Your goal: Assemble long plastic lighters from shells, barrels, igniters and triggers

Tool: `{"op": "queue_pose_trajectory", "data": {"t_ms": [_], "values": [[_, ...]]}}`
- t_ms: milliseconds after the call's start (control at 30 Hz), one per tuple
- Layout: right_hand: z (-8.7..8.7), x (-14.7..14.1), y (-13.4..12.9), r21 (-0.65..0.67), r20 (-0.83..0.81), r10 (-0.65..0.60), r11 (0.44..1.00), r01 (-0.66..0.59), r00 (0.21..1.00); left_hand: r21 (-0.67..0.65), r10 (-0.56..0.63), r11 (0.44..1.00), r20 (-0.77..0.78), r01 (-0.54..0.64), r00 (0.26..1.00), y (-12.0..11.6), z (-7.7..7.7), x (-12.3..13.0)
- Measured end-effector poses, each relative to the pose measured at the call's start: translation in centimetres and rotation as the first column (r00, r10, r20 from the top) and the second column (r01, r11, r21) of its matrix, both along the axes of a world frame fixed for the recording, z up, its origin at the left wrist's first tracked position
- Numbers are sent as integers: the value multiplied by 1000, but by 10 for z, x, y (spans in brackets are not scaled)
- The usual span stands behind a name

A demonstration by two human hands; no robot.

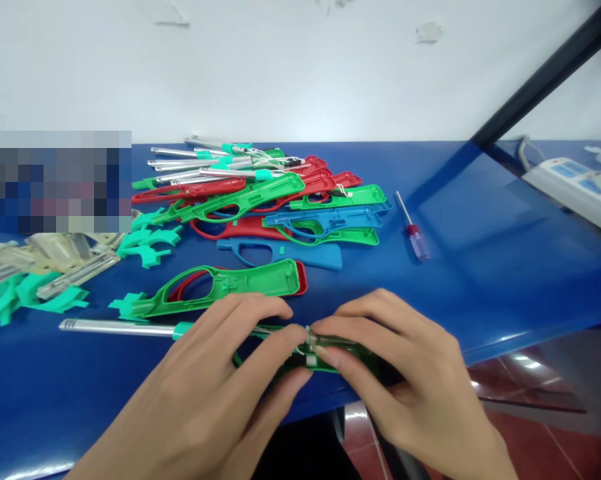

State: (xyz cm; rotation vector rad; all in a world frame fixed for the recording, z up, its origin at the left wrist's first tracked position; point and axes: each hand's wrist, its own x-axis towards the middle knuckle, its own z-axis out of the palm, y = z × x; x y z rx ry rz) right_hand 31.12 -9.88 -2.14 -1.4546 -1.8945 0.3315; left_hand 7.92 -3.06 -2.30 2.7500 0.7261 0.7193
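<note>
Near the table's front edge lies a green lighter shell [323,365] with a metal tube [120,327] and a teal collar [183,330] pointing left. My left hand [220,380] is over its left part, fingers closed round the shell and thin white wires. My right hand [405,367] pinches a small clear part [311,340] inside the shell, thumb and fingertips close together. A small white piece [311,360] sits just below that part. Much of the shell is hidden by both hands.
Behind my hands lies a green shell [260,280] over a red one. Farther back are piled red, blue [305,254] and green shells with metal tubes. Teal pieces [153,237] and clear parts [60,250] lie left. A screwdriver [417,241] and power strip [575,187] are right.
</note>
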Motion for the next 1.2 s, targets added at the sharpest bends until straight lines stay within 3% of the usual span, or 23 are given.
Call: {"op": "queue_pose_trajectory", "data": {"t_ms": [233, 533, 767, 1000, 1200], "values": [[-5, -1, 2, 102, 58, -22, 995, 16, 998, 41, -2, 999, -15, 3, 1000, 3, 5, 3], [-4, -2, 4, 164, 81, -60, 985, 46, 995, -18, 7, 1000, 43, -7, 999, 5, 5, 3], [-4, -3, 5, 174, 100, -63, 984, 45, 993, -77, -20, 997, -8, 20, 1000, 9, 3, -6], [-3, -5, 5, 224, 8, -92, 971, 88, 996, -159, -16, 987, 52, 24, 999, 13, -3, -2], [1, -4, 5, 260, -14, -96, 961, 97, 995, -112, -58, 992, -11, 57, 998, 11, 0, 2]]}}
